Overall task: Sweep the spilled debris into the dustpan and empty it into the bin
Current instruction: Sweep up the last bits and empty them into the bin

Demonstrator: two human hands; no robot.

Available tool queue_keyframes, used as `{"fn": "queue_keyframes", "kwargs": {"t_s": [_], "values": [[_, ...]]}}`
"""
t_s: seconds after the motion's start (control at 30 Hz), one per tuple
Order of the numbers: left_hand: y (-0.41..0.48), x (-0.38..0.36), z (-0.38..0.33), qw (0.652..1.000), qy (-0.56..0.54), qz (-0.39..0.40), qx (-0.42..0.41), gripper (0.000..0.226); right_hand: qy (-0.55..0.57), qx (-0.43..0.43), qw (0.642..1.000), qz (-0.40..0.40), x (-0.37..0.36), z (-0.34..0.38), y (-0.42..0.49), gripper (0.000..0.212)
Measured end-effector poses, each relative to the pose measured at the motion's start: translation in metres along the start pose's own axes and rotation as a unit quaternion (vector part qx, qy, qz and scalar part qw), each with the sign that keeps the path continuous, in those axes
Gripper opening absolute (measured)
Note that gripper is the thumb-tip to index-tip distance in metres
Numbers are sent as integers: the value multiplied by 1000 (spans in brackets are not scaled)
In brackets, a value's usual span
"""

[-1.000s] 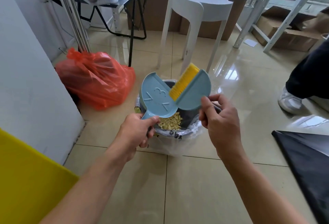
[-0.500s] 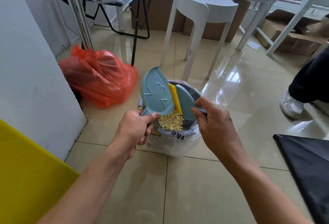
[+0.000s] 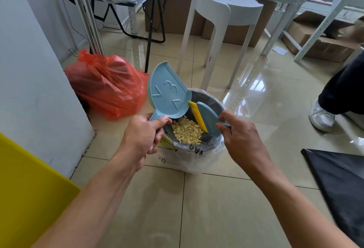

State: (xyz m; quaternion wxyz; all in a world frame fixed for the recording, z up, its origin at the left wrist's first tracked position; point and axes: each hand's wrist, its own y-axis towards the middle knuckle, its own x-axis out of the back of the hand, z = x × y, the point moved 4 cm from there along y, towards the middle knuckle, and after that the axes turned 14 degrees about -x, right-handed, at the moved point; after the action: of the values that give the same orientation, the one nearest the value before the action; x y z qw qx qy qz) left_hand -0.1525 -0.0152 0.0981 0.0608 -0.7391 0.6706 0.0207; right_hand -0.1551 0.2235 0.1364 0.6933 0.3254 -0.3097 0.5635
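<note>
- Holding the blue dustpan (image 3: pixel 169 95) by its handle, our left hand (image 3: pixel 144 132) has its fingers (image 3: pixel 157 122) wrapped tight around it, thumb on top.
- We have the dustpan tipped up steeply over the bin (image 3: pixel 204 109), its underside facing us with raised marks showing, its lower edge just above the bin's near-left rim.
- Our right hand (image 3: pixel 239 139) pinches the handle of the small blue brush (image 3: pixel 207 118) between thumb and closed fingers (image 3: pixel 226 116); the other fingers of that hand are hidden behind it, so we cannot tell how they sit.
- We see the brush's yellow bristles (image 3: pixel 198 115) pointing left toward the dustpan, just beside its lower edge, with the brush head inside the bin's mouth.
- We see the pale yellow debris (image 3: pixel 186 130) lying in a heap inside the bin, on the dark liner, below both tools.
- We note a clear plastic bag (image 3: pixel 183 159) with printed letters draped over the bin's outside and spreading onto the tiled floor (image 3: pixel 197 208).
- Left of the bin we see a tied red plastic bag (image 3: pixel 106 88) against the white wall (image 3: pixel 29 70).
- Beyond the bin stands a white plastic stool (image 3: pixel 222 11).
- At the far right we see another person's dark trouser leg (image 3: pixel 342 92) and a pale sneaker (image 3: pixel 321 116).
- A yellow panel (image 3: pixel 23 188) fills our lower left corner, and a black sheet (image 3: pixel 338 178) lies on the floor at lower right.
</note>
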Motion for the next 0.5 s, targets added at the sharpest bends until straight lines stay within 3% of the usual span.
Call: {"fn": "queue_keyframes", "kwargs": {"t_s": [0.13, 0.33, 0.5], "values": [[-1, 4, -1, 1000, -2, -2, -5, 26, 14, -29, 999, 4, 6, -5, 3, 9], [-5, 4, 4, 998, 39, 6, 42, 23, 77, 3, 996, -50, 29, 24, 9, 8], [-9, -7, 9, 994, 50, 48, 83, 23, 175, -32, 978, 111, 10, 54, 26, 13]]}}
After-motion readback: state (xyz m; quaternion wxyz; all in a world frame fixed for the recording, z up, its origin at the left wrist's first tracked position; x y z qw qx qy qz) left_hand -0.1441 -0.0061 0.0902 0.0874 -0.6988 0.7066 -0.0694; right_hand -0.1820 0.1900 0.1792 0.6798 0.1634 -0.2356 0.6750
